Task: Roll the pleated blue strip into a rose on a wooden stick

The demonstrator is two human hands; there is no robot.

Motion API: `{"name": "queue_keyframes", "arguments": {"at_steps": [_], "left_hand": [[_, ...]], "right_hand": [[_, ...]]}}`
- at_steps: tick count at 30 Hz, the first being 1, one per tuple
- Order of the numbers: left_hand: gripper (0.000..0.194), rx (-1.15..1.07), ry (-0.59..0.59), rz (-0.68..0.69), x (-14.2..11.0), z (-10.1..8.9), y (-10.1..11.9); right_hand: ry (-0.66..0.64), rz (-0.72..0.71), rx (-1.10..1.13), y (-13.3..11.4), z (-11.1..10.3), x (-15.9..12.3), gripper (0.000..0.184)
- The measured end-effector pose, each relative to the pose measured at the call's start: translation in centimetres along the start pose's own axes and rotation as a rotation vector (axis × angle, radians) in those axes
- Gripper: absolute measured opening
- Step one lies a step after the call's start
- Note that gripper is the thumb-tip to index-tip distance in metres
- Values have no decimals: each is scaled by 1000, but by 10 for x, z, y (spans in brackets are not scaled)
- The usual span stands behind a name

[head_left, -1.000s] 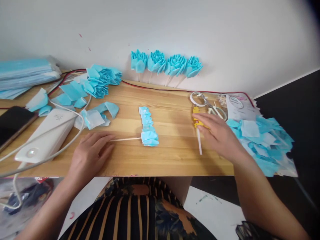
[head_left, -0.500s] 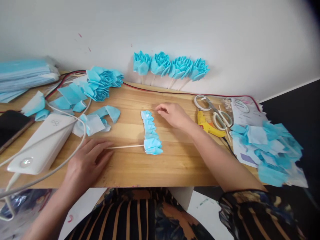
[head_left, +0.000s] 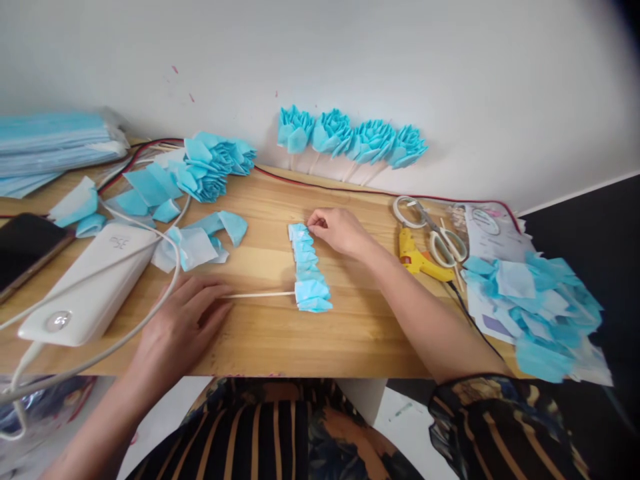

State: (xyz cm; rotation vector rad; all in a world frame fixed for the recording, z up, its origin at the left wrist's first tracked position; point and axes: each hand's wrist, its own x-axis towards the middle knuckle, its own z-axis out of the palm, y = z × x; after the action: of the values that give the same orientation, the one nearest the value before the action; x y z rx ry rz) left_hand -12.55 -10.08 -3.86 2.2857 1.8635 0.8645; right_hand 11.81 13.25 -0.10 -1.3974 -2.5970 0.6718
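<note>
A thin white stick [head_left: 260,295] lies flat on the wooden table, its left end between the fingers of my left hand [head_left: 183,320]. Its right end goes into the lower part of a pleated light-blue strip [head_left: 306,263], which stretches away from me. At the far end of that strip, my right hand [head_left: 340,230] has thumb and forefinger pinched together at the edge; the fingertips hide what is between them. To the right lies a yellow glue gun [head_left: 420,260], out of my hands.
Behind the glue gun are scissors [head_left: 445,243] and a tape roll [head_left: 407,210]. Blue pieces [head_left: 537,300] are heaped at right. Several blue flowers [head_left: 333,131] lean on the wall; more flowers [head_left: 215,167], a white power bank [head_left: 90,280] and a phone [head_left: 30,250] sit left.
My right hand has let go of the glue gun at the right and moved left to the strip's far end. My left hand stays on the stick. The view has shifted slightly.
</note>
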Motion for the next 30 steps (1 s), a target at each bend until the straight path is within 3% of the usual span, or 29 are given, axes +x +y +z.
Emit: {"name": "queue_keyframes", "arguments": {"at_steps": [5,11,16,23,30], "left_hand": [[13,19,24,45,3,1,1],[20,43,4,86,9,0,-3],[29,37,-34,63,13,0,-6],[34,-3,-104,-1,22,-4,-5],[33,27,-149,-130,49,-4,-6]], "right_hand": [[31,-8,66,2,1,-6,10],[127,3,528,10,1,-25,8],[159,57,806,2,2,-44,10],[165,63,944,-4,-4,-48,13],[199,-20,957,-6,-30,-29,19]]}}
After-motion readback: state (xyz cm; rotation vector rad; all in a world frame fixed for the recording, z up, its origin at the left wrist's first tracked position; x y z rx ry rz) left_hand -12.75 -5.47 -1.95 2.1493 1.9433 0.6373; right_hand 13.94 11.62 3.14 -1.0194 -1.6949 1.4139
